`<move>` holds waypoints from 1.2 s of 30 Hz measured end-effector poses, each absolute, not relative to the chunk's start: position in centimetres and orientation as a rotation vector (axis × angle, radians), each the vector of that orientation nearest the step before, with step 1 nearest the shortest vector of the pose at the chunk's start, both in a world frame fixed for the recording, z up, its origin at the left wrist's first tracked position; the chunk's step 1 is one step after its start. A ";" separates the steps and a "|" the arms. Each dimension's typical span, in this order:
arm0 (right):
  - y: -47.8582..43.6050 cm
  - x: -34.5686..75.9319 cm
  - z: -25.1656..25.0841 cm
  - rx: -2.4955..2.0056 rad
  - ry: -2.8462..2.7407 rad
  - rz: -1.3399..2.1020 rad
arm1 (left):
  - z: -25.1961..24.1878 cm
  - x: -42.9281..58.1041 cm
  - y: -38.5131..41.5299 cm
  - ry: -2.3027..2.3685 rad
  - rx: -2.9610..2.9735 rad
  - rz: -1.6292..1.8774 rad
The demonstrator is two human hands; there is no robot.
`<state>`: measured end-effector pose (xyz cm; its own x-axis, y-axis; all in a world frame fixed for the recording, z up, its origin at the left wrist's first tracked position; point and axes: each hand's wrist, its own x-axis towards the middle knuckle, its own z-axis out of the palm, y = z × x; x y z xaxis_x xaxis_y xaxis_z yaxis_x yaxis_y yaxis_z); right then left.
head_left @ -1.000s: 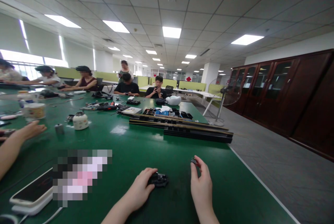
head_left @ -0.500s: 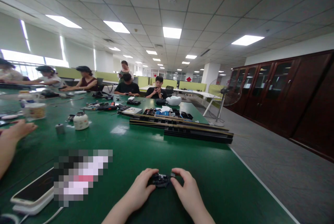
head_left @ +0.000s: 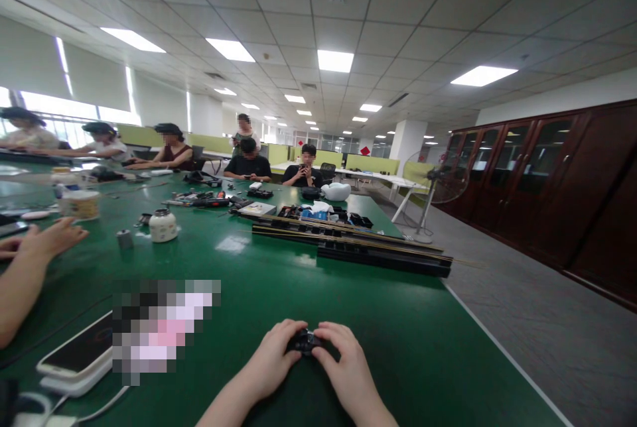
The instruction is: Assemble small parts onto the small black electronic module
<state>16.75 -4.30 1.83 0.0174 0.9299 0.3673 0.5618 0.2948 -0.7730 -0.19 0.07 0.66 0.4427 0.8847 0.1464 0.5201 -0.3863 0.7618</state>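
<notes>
Between my hands is a small black device (head_left: 305, 342) with some shiny parts; its exact kind is not clear. My left hand (head_left: 273, 355) grips its left side between thumb and fingers. On the other side, my right hand (head_left: 343, 359) is closed at the device's right edge, thumb and fingertips against it. Both hands are just above the green tabletop (head_left: 239, 321) near its front edge. The fingers cover much of the device, and any small piece in the right fingertips is hidden.
Left of my hands lies a phone (head_left: 82, 347) on a white stand with cables. Long black rails (head_left: 383, 261) cross the table ahead. A white jar (head_left: 162, 225) and a grey cylinder (head_left: 125, 239) stand farther left. A co-worker's hand (head_left: 54, 238) is at the left edge.
My right hand has moved left, closing the gap to the device. The small grey piece seen in its fingertips is now out of sight. The view has shifted slightly left.
</notes>
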 end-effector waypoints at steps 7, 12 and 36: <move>-4.0 16.8 0.9 -1.483 -1.764 0.457 | 0.6 -0.1 0.1 1.172 2.072 0.746; -4.0 16.9 0.9 -1.513 -1.766 0.456 | 0.7 0.1 -0.1 1.207 2.057 0.731; -4.1 17.0 1.2 -1.547 -1.664 0.510 | 0.3 0.3 0.0 1.259 2.091 0.735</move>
